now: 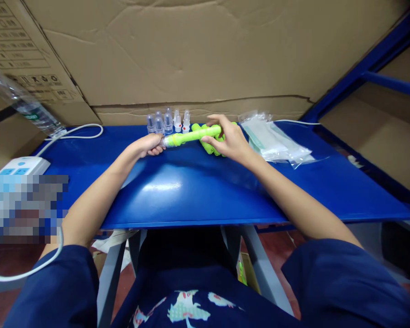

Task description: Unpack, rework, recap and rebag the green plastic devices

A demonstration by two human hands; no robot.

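Note:
A lime-green tube [194, 135] with a clear end piece [170, 141] on its left spans both hands just above the blue table. My left hand [152, 145] is closed round the clear end, its fingers curled under. At the tube's right end, my right hand [229, 139] grips with the thumb below and fingers above. Behind and below that hand lies a pile of similar lime-green tubes [210, 148], partly hidden by it. Several clear domed caps [159, 123] stand behind my left hand. Beside them are two small clear-and-white pieces with red dots [186, 123].
Clear plastic bags [276, 139] with pale contents lie right of my right hand. A white power strip [17, 175] with a cable and a tilted plastic bottle [30, 107] are on the left. Cardboard [191, 54] walls the back; a blue frame [362, 75] rises at right.

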